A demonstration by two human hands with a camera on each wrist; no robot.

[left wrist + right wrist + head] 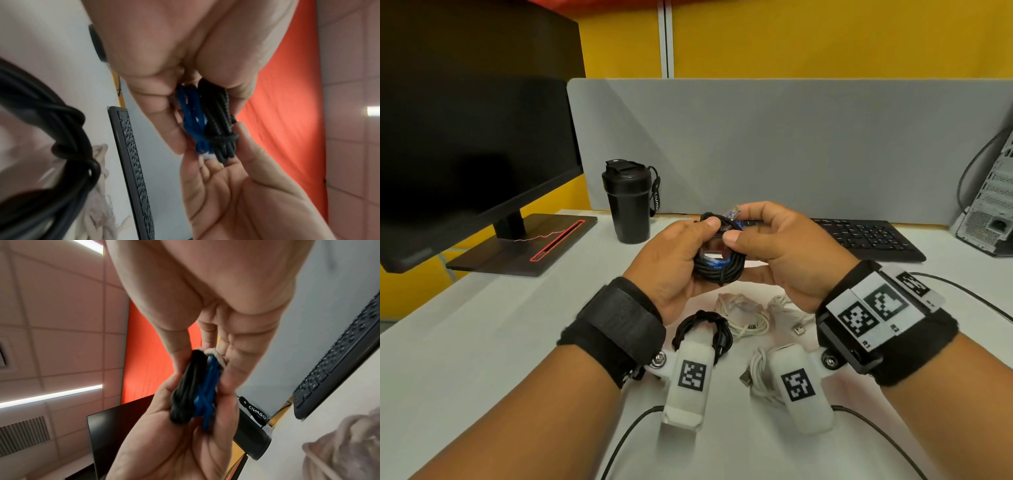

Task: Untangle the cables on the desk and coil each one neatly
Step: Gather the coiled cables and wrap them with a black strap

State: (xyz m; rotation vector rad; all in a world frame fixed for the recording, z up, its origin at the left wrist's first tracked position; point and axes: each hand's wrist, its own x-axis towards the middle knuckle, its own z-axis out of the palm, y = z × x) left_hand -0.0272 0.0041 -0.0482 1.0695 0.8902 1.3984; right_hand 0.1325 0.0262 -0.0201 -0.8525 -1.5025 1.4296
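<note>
Both hands hold a coil of black braided cable point(717, 270) with a blue cable point(192, 118) bundled against it, raised above the desk. My left hand point(681, 263) grips the coil's left side, thumb on top. My right hand point(767, 253) pinches its top right, next to a clear plug point(732, 211). In the wrist views the black coil point(186, 395) and blue strands point(207, 394) sit squeezed between fingers of both hands. On the desk point(482, 342) below lie a coiled black cable point(703, 330) and three coiled white cables point(746, 317), point(787, 313), point(760, 377).
A black tumbler point(631, 202) stands behind the hands, a black keyboard point(866, 238) to the right and a monitor point(465, 144) on its stand at left. A computer case point(989, 205) is at the far right. Thin black leads point(962, 293) trail from the wrist cameras.
</note>
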